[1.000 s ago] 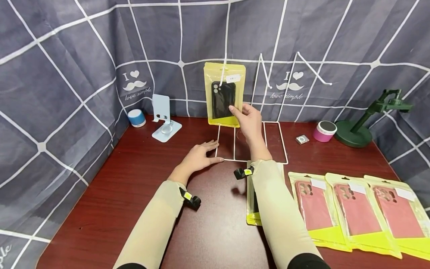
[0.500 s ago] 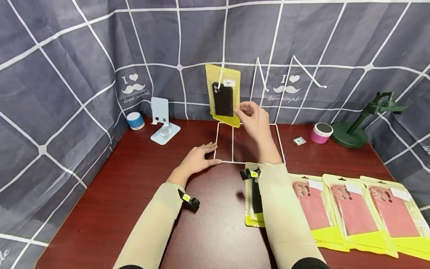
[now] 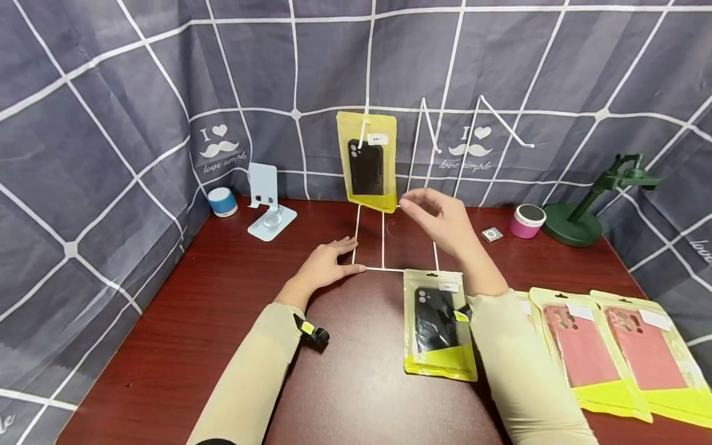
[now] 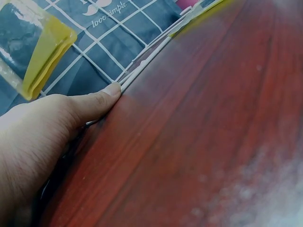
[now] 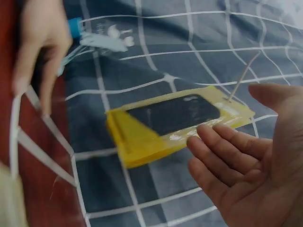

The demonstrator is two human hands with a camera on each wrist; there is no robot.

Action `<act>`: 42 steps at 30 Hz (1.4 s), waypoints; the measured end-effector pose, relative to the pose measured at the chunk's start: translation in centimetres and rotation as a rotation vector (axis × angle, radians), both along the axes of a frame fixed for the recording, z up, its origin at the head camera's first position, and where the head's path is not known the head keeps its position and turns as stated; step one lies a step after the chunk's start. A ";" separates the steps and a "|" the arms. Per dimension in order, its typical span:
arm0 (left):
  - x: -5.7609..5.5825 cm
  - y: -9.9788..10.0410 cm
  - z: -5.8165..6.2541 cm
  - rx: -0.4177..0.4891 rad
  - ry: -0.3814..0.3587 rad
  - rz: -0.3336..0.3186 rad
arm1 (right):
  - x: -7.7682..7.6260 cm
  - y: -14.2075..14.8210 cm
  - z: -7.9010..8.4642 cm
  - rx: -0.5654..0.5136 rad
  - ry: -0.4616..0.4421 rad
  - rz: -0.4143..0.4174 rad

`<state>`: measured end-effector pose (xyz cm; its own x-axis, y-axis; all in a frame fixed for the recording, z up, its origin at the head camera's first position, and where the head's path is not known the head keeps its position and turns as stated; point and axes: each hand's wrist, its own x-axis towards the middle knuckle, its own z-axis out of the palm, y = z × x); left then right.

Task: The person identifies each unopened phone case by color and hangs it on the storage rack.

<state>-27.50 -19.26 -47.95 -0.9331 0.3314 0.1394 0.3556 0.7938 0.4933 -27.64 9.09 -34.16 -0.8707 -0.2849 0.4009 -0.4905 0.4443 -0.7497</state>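
Observation:
A black phone case in a clear-and-yellow pouch (image 3: 374, 201) hangs from the left prong of a white wire display rack (image 3: 383, 241); the hook's tip pokes out in front of it. My right hand (image 3: 445, 222) is just right of the pouch's lower corner, holding nothing. In the right wrist view its fingers (image 5: 227, 151) are loosely bent, palm showing. At the rack's front left corner my left hand (image 3: 328, 262) rests with fingers extended, the thumb (image 4: 97, 104) touching the base wire. Another pouched black phone case (image 3: 436, 321) lies flat before the rack, partly covered by the right wrist's strap.
Pouched pink phone cases (image 3: 589, 346) lie at the right, one largely behind the right sleeve. Along the back stand a blue speaker (image 3: 222, 202), a light-blue phone stand (image 3: 264, 185), a pink speaker (image 3: 527, 221) and a green stand (image 3: 573, 222). A small silver player (image 3: 492, 234) lies nearby.
My right hand has let go of the hanging pouch and drawn back to the right and down, uncovering the flat black-case pouch. My left hand stays at the rack's corner.

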 end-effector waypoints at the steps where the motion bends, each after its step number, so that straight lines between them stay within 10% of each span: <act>1: 0.0 0.0 0.0 -0.001 0.000 0.000 | 0.1 0.6 -0.4 0.035 0.000 0.020; 11: -0.1 -0.2 -0.1 -0.004 0.011 0.004 | 0.1 7.6 -5.8 0.370 -0.057 0.268; 18: 0.0 -0.1 0.0 0.003 0.005 0.003 | -0.6 10.9 -7.3 0.542 -0.144 0.250; 42: 0.2 0.2 0.2 0.010 0.000 0.003 | -1.1 12.3 -8.5 0.559 -0.216 0.332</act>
